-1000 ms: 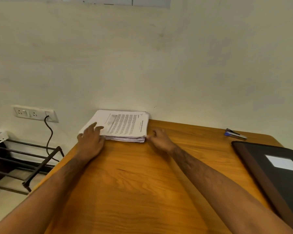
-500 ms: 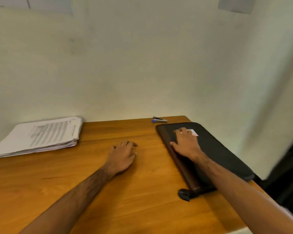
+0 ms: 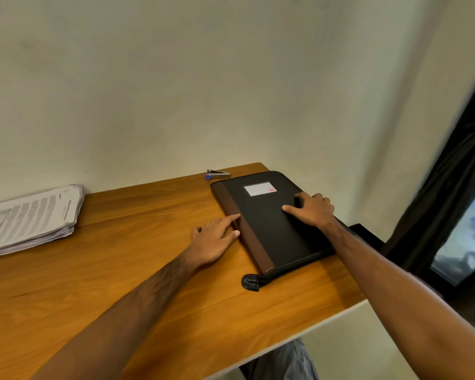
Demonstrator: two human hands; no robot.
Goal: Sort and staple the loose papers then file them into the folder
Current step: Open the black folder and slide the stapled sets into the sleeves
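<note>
A closed black folder (image 3: 266, 223) with a brown spine and a white label lies at the right end of the wooden table (image 3: 137, 259). My right hand (image 3: 311, 211) rests flat on its cover near the right edge. My left hand (image 3: 214, 238) lies on the table with its fingertips touching the brown spine. A thick stack of printed papers (image 3: 29, 218) sits at the far left by the wall. A small blue and silver stapler (image 3: 218, 174) lies behind the folder near the wall.
The folder's zipper pull (image 3: 250, 282) sticks out at its near corner. The table's right edge (image 3: 340, 316) runs close to the folder. A dark curtain (image 3: 450, 171) and a window stand at the right. The wall backs the table.
The view swung right from the paper stack. Both hands left the papers; my right hand slid across the folder's cover to its right side, and my left hand reached the spine.
</note>
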